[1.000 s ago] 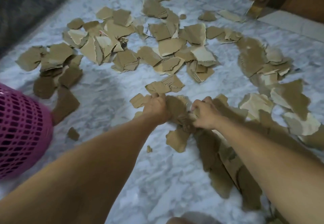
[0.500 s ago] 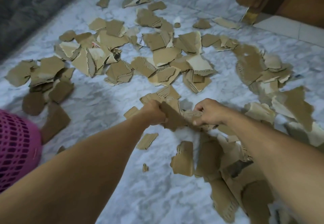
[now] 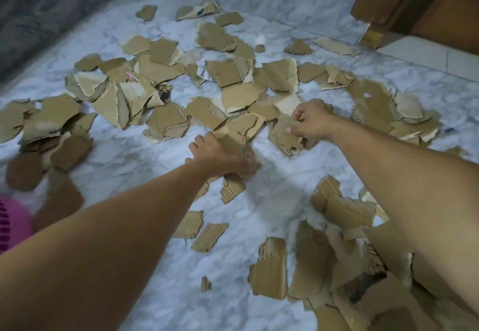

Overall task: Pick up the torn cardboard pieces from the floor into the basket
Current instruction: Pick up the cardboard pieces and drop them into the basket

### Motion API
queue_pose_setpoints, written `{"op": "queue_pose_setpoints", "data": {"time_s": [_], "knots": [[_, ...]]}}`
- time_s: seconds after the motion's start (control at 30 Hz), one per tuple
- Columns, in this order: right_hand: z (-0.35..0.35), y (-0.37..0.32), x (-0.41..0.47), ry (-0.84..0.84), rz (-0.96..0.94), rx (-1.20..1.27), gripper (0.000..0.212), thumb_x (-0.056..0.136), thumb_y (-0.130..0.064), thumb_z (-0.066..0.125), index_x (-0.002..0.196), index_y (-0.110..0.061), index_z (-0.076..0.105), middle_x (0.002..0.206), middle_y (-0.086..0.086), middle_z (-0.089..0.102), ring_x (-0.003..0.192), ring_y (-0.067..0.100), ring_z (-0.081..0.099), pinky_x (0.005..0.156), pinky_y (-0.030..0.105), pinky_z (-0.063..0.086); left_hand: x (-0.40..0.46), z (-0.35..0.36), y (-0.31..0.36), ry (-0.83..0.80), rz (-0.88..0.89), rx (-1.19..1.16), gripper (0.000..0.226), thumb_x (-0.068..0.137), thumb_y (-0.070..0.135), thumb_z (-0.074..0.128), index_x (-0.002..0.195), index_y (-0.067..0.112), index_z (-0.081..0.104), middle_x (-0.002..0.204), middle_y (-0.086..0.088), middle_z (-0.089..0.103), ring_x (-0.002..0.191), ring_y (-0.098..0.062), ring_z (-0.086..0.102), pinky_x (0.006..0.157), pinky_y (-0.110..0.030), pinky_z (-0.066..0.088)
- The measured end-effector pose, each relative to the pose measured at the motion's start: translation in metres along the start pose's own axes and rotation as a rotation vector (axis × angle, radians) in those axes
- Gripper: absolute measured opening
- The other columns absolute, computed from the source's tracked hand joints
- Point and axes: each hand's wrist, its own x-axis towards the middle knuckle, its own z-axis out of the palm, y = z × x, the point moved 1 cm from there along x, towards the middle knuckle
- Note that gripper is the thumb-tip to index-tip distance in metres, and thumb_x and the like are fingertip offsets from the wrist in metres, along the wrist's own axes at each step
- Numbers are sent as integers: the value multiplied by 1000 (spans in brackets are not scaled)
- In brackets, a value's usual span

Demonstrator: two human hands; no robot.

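Observation:
Torn brown cardboard pieces [image 3: 160, 77] lie scattered over the marble floor [image 3: 124, 159], from the far wall to the near right corner. My left hand [image 3: 220, 154] sits at the centre, closed around a few cardboard pieces [image 3: 238, 146]. My right hand [image 3: 311, 121] is further out and to the right, gripping a crumpled cardboard piece [image 3: 283, 134] just above the floor. Only a sliver of the pink mesh basket [image 3: 13, 224] shows at the left edge, beside my left forearm.
A dark patterned rug or sofa edge [image 3: 51, 7] runs along the far left. A wooden door and frame [image 3: 427, 4] stand at the far right. A dense heap of cardboard [image 3: 363, 279] lies under my right forearm.
Both hands have moved apart and further away across the floor, each carrying cardboard. My view has shifted right, so less of the basket shows.

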Motion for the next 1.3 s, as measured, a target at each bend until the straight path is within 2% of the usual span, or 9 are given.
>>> {"op": "queue_pose_setpoints", "data": {"time_s": [0.13, 0.23, 0.3, 0.53, 0.63, 0.9, 1.07, 1.23, 1.3], "knots": [[-3, -2, 26, -9, 43, 205, 94, 69, -44, 84, 147, -36, 32, 153, 9, 25, 138, 34, 33, 111, 43, 36, 6, 11, 1, -19, -52, 134, 93, 63, 46, 83, 133, 13, 31, 129, -7, 30, 126, -27, 30, 96, -42, 38], [-1, -4, 41, -52, 102, 248, 139, 45, -53, 91, 154, -30, 8, 158, 7, 23, 140, 31, 32, 111, 44, 36, 11, 10, 5, -36, -23, 168, 79, 73, 40, 78, 129, 7, 32, 127, -11, 36, 122, -28, 36, 100, -35, 37], [1, -7, 42, -57, 117, 169, 131, 51, -43, 94, 153, -19, 15, 151, 11, 31, 136, 32, 36, 108, 39, 38, 15, 9, 8, -48, 12, 96, 60, 81, 29, 71, 125, 6, 37, 123, -12, 44, 119, -28, 45, 101, -36, 43], [13, -19, 28, -128, 93, 67, 108, 58, -35, 93, 142, -6, 32, 143, 13, 45, 132, 32, 43, 103, 39, 43, 14, 5, 8, -98, -66, 3, 53, 63, 28, 84, 102, 14, 50, 90, -3, 59, 96, -22, 60, 91, -36, 50], [17, -22, 15, -135, 62, 1, 98, 62, -39, 91, 138, -4, 40, 141, 14, 49, 128, 32, 48, 103, 38, 45, 10, 2, 6, -100, -23, -23, 46, 66, 23, 85, 90, 15, 48, 72, 1, 51, 71, -15, 55, 67, -25, 48], [34, -20, -17, -217, 128, 202, 92, 49, -24, 97, 128, -6, 51, 126, 9, 61, 116, 29, 58, 100, 42, 49, -8, 0, -17, -137, 15, -217, 48, 63, 16, 86, 97, 13, 52, 88, -2, 56, 84, -21, 56, 69, -30, 54], [28, -27, -42, -285, 123, 302, 76, 80, -9, 79, 144, -3, 39, 145, 9, 46, 130, 26, 46, 106, 31, 38, -22, -19, -48, -179, 22, -263, 51, 62, 12, 87, 99, 14, 53, 97, -6, 60, 91, -25, 59, 79, -36, 57], [8, -57, -69, -317, 81, 298, 51, 83, -1, 75, 129, -3, 53, 125, 5, 58, 108, 22, 54, 96, 29, 44, -38, -63, -81, -216, 8, -322, 30, 77, 5, 74, 101, 8, 58, 80, -6, 57, 65, -20, 58, 54, -30, 53], [0, -71, -78, -318, 54, 292, 48, 82, -3, 76, 125, -3, 54, 127, 2, 57, 107, 22, 55, 96, 30, 46, -43, -85, -93, -202, 3, -342, 26, 79, 3, 71, 99, 10, 55, 82, -6, 56, 65, -19, 56, 59, -32, 54]]}}
